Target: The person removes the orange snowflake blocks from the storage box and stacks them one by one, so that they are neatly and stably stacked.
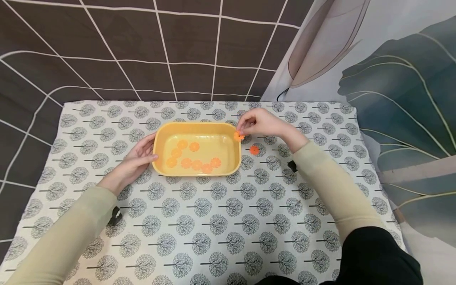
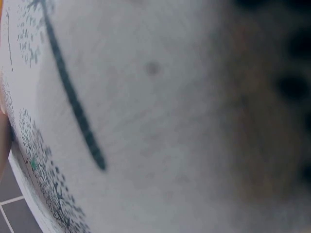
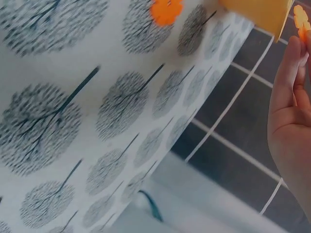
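A yellow rectangular basin (image 1: 197,127) stands on the patterned cloth, with several orange flower-shaped pieces (image 1: 194,147) lying flat in it. At its left end, my left hand (image 1: 137,156) holds the side, the thumb on the rim and the fingers along the outer wall. My right hand (image 1: 261,122) pinches another flower-shaped piece (image 1: 238,136) by its edge, right at the basin's right rim. In the right wrist view that held piece (image 3: 301,17) stands upright at the fingertips. One loose orange flower (image 1: 254,150) lies on the cloth just right of the basin.
A white cloth with tree prints (image 1: 217,225) covers the table. Behind it hangs dark fabric with a white grid (image 1: 192,43); a leaf-patterned curtain (image 1: 409,91) hangs at the right. The left wrist view shows mostly blurred cloth (image 2: 131,121).
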The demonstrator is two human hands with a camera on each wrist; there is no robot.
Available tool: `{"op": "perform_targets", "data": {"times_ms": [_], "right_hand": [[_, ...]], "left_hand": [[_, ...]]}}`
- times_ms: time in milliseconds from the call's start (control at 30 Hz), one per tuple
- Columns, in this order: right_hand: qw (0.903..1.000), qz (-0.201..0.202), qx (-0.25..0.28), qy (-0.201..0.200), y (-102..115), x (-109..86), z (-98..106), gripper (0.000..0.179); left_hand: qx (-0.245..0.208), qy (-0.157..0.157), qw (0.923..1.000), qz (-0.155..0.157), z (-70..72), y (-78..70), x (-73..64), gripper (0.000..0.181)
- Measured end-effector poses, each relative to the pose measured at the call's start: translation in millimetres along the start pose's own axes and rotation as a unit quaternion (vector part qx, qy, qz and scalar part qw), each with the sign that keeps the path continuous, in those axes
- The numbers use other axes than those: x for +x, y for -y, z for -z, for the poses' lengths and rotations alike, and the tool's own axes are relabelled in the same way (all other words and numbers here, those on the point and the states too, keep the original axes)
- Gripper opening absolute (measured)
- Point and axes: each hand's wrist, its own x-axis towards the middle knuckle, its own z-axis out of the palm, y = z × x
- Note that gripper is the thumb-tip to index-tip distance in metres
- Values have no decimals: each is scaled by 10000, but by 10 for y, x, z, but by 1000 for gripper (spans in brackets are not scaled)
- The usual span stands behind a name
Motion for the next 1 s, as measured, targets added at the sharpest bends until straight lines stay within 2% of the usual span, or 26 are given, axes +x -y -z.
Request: {"op": "perform_targets", "data": {"times_ms": [333, 600, 1000], "right_hand": [[9994, -221, 156, 231, -287, -190, 56, 13], [9946, -960, 260, 303, -467, -309, 2, 15], [9941, -973, 284, 396, -615, -363, -66, 13]], "left_hand": [[-40, -30, 10000, -9, 0, 5, 9, 78], [-76, -72, 9999, 40, -8, -9, -4, 78], [-64, -93, 9999, 57, -1, -2, 7, 79]]}}
